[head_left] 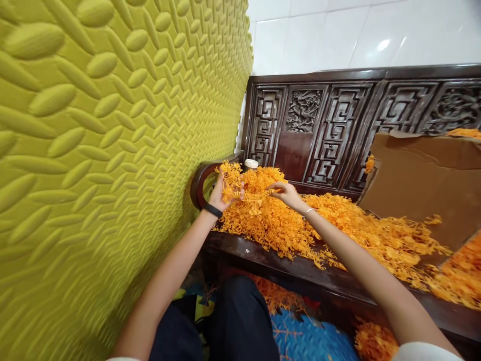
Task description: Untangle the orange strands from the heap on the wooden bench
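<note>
My left hand is closed around a bunch of orange plastic-looking sprigs, thin and branching, in front of the bench's rounded armrest. To its right, my right hand has thumb and fingers pinched together just over the heap of orange sprigs. Whatever lies between those fingertips is too small to make out against the orange behind. The heap spreads over the seat of the dark carved bench and runs off to the right.
A yellow textured foam mat stands like a wall on the left. An open cardboard box with orange sprigs sits at right. Behind the heap is a white-lidded container. A blue mat and more sprigs lie below the bench.
</note>
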`<state>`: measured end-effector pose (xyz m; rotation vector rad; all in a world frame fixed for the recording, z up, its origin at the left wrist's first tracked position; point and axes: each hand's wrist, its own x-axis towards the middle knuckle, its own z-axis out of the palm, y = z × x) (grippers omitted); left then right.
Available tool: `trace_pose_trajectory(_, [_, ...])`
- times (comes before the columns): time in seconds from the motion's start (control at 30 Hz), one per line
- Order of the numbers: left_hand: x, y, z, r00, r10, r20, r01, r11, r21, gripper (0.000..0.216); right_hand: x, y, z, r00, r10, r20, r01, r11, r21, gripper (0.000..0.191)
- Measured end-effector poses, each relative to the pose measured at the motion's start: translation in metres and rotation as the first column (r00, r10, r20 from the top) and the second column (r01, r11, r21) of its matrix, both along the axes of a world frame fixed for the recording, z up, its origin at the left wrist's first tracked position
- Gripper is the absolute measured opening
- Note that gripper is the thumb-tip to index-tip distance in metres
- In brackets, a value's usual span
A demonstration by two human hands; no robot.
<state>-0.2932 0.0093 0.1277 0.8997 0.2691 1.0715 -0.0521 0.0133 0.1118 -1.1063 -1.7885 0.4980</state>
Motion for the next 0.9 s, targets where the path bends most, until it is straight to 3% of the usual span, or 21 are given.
trace_pose_trajectory(0.13, [-0.009,-0.007,0.007,0.996,0.083,-0.024,-0.083,0.997,-0.003,0.058,-0.005,0.0,0.011,0.977,-0.099,-0.19,0.112,0.992,0.058,0.014])
trace_pose_trajectory(0.27, [-0.019,-0.014,0.015,0.99,0.127,-0.062,-0.122,0.989,0.083,0.049,-0.009,0.005,0.025,0.891,-0.164,-0.423,0.193,0.981,0.026,0.017])
trace_pose_trajectory(0.37, [-0.025,-0.022,0.016,0.976,0.152,-0.157,-0.119,0.973,0.198,0.041,-0.01,0.008,0.036,0.825,-0.164,-0.541,0.187,0.982,-0.013,0.016])
trace_pose_trajectory(0.43, [-0.027,-0.028,0.013,0.93,0.204,-0.307,-0.125,0.958,0.258,0.039,-0.009,0.005,0.041,0.788,-0.158,-0.595,0.174,0.984,-0.031,0.019])
trace_pose_trajectory(0.57, [-0.025,-0.046,-0.003,0.648,0.317,-0.693,-0.048,0.924,0.378,0.036,-0.005,-0.018,0.041,0.738,-0.122,-0.664,0.123,0.991,-0.046,0.022])
trace_pose_trajectory(0.7, [-0.019,-0.081,-0.032,0.444,0.307,-0.842,0.114,0.912,0.393,0.028,0.006,-0.057,0.039,0.729,-0.085,-0.68,0.102,0.995,-0.015,0.017])
trace_pose_trajectory(0.8, [-0.013,-0.124,-0.058,0.223,0.256,-0.941,0.335,0.886,0.32,0.02,0.019,-0.087,0.04,0.765,-0.095,-0.637,0.146,0.989,0.028,0.018])
trace_pose_trajectory(0.9, [-0.008,-0.174,-0.083,-0.026,0.229,-0.973,0.545,0.819,0.178,0.013,0.03,-0.113,0.046,0.826,-0.121,-0.551,0.201,0.976,0.088,0.021])
